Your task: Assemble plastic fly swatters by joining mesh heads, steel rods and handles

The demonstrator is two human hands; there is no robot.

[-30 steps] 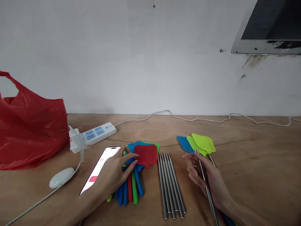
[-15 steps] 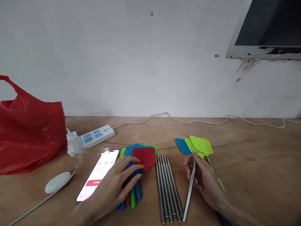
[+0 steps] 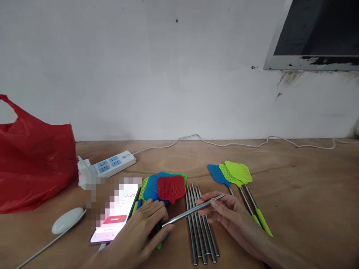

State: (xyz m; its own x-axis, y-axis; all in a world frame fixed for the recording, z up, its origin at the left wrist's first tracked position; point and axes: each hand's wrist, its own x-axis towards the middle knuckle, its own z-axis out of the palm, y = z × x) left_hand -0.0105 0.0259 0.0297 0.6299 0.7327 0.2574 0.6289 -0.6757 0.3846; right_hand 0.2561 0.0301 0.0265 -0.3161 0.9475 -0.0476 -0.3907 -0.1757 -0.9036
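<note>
A slim metal rod (image 3: 186,213) slants between my hands above several matching rods (image 3: 198,228) lying side by side. My right hand (image 3: 227,211) is closed on its upper part, thumb against fingers. My left hand (image 3: 147,228) has its fingers curled, with thumb and forefinger around the rod's lower end. Beneath that hand lie coloured handles, mostly hidden; a green handle (image 3: 160,245) shows below the thumb. Just beyond is a stack of mesh fly swatter heads, a red head (image 3: 171,187) on top. Right of my right hand lie fly swatters (image 3: 238,172) with rods and yellow-green handles attached.
A lit phone (image 3: 119,216), partly blurred out, lies left of my left hand. Further left are a white mouse-shaped object (image 3: 68,220) with a cable, a power strip (image 3: 114,164) and a red plastic bag (image 3: 36,160). A white cord (image 3: 224,145) runs along the wall.
My right hand has moved left and tipped the rod from steep to slanting, its lower end now at my left hand. The left hand's spread fingers have curled in.
</note>
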